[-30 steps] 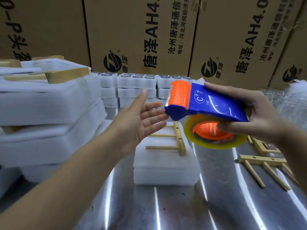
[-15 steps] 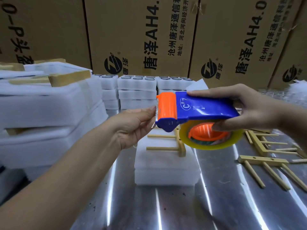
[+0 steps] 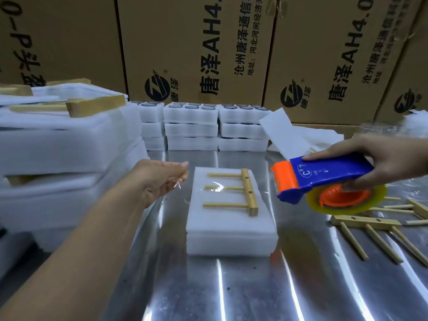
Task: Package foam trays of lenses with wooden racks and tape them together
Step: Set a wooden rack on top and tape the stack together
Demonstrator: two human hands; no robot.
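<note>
A white foam tray stack (image 3: 231, 230) lies on the metal table, with a three-pronged wooden rack (image 3: 245, 192) on top. My right hand (image 3: 379, 158) grips a blue and orange tape dispenser (image 3: 324, 179) to the right of the stack, a little above the table. My left hand (image 3: 162, 179) is left of the stack, fingers pinched on the end of a clear tape strip (image 3: 220, 187). The strip stretches across above the rack between hand and dispenser.
Taped foam packages (image 3: 58, 144) are piled at the left. Foam trays of lenses (image 3: 192, 126) stand stacked at the back, before cardboard boxes (image 3: 196, 49). Loose wooden racks (image 3: 375, 230) lie on the table (image 3: 231, 293) at the right.
My left hand took the tape end at the dispenser and drew it left. My right hand carried the dispenser right and down, stretching the strip over the rack.
</note>
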